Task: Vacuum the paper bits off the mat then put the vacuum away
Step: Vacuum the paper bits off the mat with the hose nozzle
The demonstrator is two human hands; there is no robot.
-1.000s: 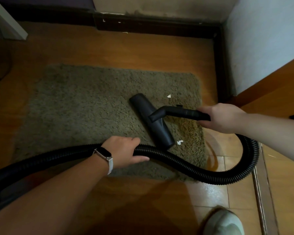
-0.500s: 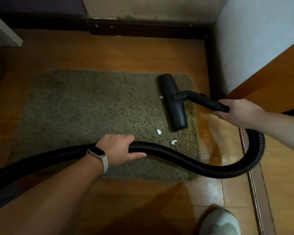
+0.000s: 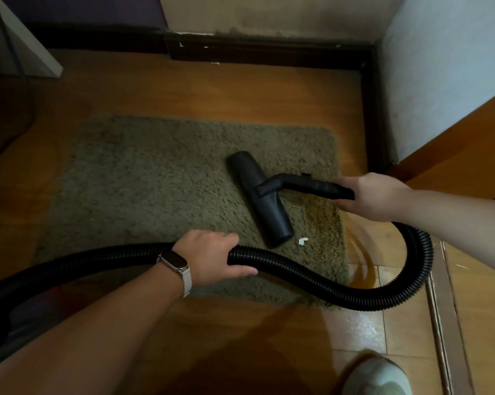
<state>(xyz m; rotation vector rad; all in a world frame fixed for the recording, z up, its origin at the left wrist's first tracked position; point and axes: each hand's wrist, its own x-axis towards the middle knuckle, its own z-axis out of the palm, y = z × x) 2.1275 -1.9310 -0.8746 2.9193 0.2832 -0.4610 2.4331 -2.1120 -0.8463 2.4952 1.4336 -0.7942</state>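
"Judging by the mat (image 3: 155, 195), how much vacuuming is left?"

"Not much, I'd say. I can find only one white paper bit (image 3: 302, 241), near the mat's near right corner and just beside the near end of the floor nozzle (image 3: 257, 195). The rest of the pile looks clean, though it's shaggy and dim, so small scraps could be hiding. Putting the vacuum away hasn't begun."

"Where does the nozzle sit?"

"Flat on the mat's right half, lying at an angle. Its bent wand (image 3: 311, 185) runs toward the right edge."

"And the hands?"

"The right hand (image 3: 374, 198), at the mat's right edge, has its fingers wrapped round the wand's end. The left hand (image 3: 212, 258) grips the ribbed hose (image 3: 326, 280) over the mat's near edge. Its fingers are curled over the top, close together, and the thumb is stretched along the near side. There's a smartwatch (image 3: 174, 262) on that wrist."

"The machine itself?"

"The hose leads off to a dark shape at lower left. I can't make it out."
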